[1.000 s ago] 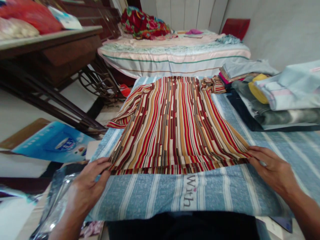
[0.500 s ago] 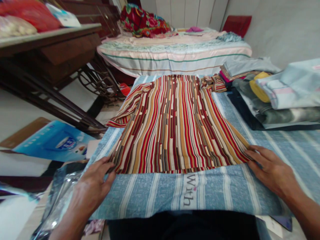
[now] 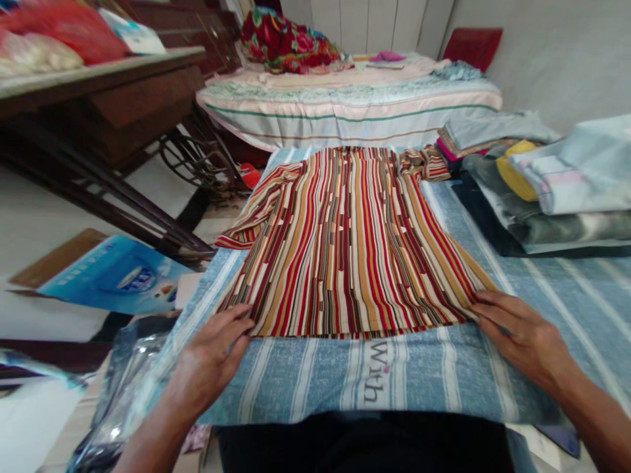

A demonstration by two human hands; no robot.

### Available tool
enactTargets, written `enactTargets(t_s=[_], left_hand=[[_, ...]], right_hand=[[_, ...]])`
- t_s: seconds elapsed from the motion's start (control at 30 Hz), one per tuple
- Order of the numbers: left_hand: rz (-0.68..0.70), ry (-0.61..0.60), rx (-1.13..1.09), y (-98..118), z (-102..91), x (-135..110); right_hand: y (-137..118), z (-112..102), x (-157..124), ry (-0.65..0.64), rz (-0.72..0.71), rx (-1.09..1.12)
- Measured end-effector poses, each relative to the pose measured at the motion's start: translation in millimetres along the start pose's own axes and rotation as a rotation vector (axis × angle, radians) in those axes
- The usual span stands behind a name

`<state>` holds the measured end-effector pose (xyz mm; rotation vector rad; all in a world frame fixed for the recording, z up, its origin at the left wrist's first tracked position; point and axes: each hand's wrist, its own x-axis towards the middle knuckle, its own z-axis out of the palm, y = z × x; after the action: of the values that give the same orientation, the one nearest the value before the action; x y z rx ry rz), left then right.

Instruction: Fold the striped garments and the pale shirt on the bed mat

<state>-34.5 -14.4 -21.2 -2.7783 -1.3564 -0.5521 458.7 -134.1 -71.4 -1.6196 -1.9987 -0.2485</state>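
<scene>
Striped shirt (image 3: 345, 243) spread out before me

My left hand (image 3: 210, 358) and right hand (image 3: 530, 338) are well apart, each pinching the hem (image 3: 365, 332) near one end. The shirt lies flat on the blue striped cloth (image 3: 424, 381), one sleeve (image 3: 434, 164) just beside the folded clothes (image 3: 547, 226).

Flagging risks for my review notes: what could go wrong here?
The striped garment might crease: its sleeve by the folded stack looks bunched. Its hem, gripped near its ends by the left hand and the right hand, could skew if one pulls harder. The blue cloth beneath might wrinkle if dragged along.
</scene>
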Motion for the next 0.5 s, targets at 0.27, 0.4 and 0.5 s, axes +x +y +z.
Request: enactTargets(t_s=[0.27, 0.4, 0.5], left_hand=[[-0.009, -0.065, 0.067, 0, 3.4, -1], [-0.044, -0.155, 0.142, 2, -0.4, 0], [-0.074, -0.202, 0.198, 19, -6.1, 9]], right_hand=[[-2, -2, -3, -0.029, -0.05, -0.011], [0, -1, -5, -0.049, -0.06, -0.009], [2, -1, -6, -0.061, -0.037, -0.007]])
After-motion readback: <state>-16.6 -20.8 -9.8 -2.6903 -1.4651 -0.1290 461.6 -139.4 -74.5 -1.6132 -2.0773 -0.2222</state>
